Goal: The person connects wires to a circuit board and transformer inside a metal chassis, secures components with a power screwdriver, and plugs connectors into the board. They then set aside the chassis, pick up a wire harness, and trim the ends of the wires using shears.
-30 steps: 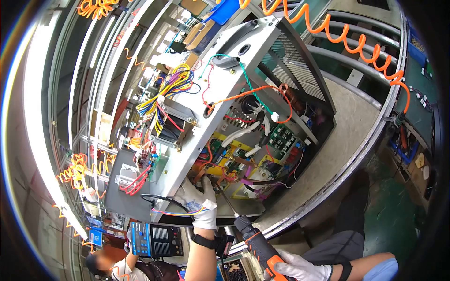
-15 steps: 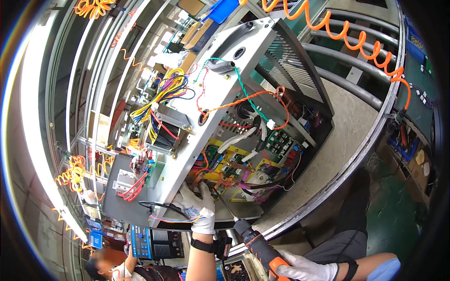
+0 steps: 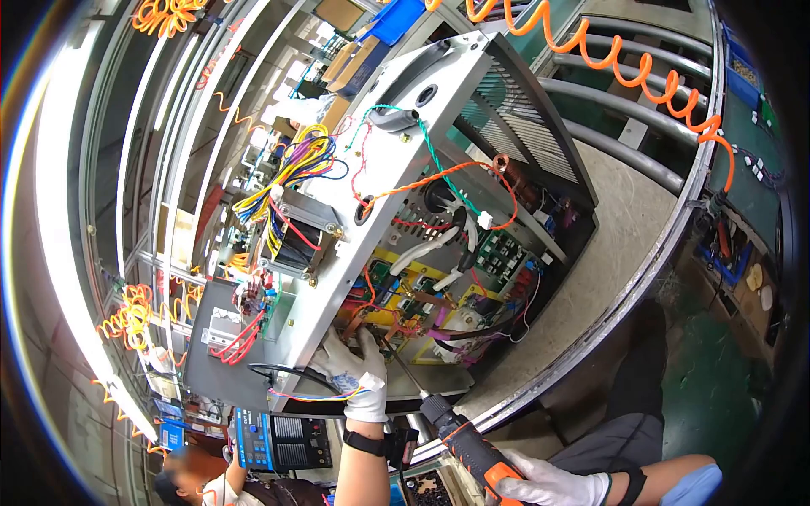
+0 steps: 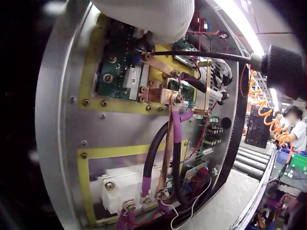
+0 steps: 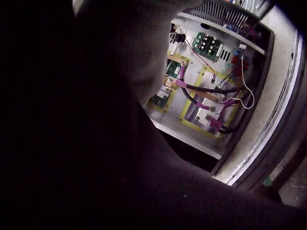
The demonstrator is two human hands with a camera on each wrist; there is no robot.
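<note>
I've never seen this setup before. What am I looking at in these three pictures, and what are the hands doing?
These show a person, not a robot. The head view looks down on an opened grey metal cabinet full of coloured wires and circuit boards, lying on a pale conveyor table. The white-gloved left hand rests on the cabinet's lower edge. The gloved right hand grips an orange-and-black power screwdriver. The left wrist view shows its long bit reaching copper bars inside. The right wrist view is mostly blocked by darkness.
</note>
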